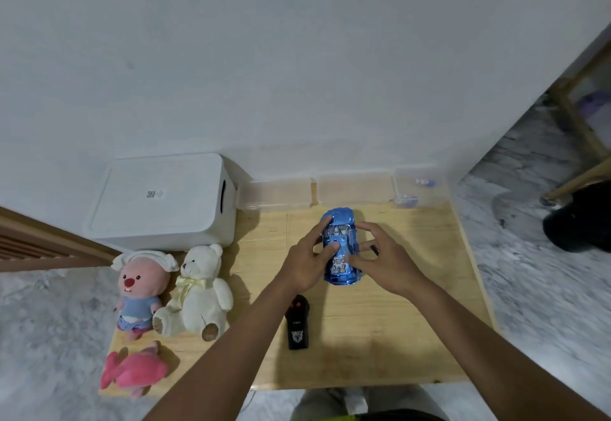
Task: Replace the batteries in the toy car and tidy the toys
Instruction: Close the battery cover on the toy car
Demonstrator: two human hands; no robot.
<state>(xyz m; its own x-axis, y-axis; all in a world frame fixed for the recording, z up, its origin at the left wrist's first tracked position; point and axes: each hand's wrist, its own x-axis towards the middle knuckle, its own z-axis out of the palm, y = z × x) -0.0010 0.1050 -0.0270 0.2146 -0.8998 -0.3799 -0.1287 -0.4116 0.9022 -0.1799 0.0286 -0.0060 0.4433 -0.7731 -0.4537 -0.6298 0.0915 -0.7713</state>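
Wooden table (413, 338), white box (162, 202) back left, blue toy car (340, 245) lengthwise away toward the wall, gripped by left hand (307, 265) and right hand (386, 265), black remote (298, 328) just behind the left wrist.

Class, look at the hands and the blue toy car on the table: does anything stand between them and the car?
Nothing visible does. Both the left hand and the right hand already rest on the blue toy car. The black remote control lies nearer the person, out of the way.
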